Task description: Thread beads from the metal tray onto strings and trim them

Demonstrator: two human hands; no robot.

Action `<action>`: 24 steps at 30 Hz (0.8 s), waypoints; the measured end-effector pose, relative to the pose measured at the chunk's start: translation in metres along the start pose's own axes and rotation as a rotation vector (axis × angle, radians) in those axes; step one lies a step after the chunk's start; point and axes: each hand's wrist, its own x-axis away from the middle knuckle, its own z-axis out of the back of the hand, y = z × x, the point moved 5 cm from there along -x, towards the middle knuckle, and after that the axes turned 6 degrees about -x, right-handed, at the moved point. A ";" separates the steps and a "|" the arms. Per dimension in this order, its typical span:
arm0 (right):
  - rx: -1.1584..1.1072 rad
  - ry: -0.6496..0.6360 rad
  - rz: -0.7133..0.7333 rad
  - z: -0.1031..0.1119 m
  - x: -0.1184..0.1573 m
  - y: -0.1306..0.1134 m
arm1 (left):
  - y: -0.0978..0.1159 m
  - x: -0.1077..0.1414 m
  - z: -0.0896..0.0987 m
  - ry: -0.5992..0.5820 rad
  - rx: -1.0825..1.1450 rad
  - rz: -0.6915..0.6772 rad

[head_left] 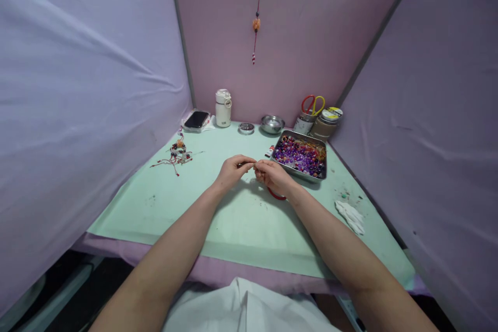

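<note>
Over the middle of the table, my left hand (236,167) and my right hand (271,174) meet fingertip to fingertip. Both are closed in a pinch, and whatever lies between the fingers is too small to make out. Under my right hand a red curved loop (277,196) shows on the table; the rest of it is hidden. Just right of that hand stands a metal tray (307,178) filled with purple, red and orange beads (298,155) and threads. A small red-and-white item (270,151) lies by the tray's left edge.
Finished-looking beaded cords (179,153) lie at left. Along the back are a phone (196,120), a white bottle (223,109), a round tin (246,128), a metal bowl (272,124), scissors (312,105) in a jar, and another jar (324,125). White gloves (350,217) lie right; a beaded pendant (256,24) hangs behind.
</note>
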 end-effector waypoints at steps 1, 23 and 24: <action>-0.014 -0.014 -0.018 0.000 0.001 0.000 | 0.001 0.000 0.000 -0.011 0.007 -0.008; 0.193 0.130 0.252 0.008 0.000 -0.011 | -0.007 -0.003 0.004 0.048 0.001 -0.001; 0.200 0.137 0.277 0.008 0.001 -0.012 | -0.007 -0.003 0.004 0.033 0.008 0.009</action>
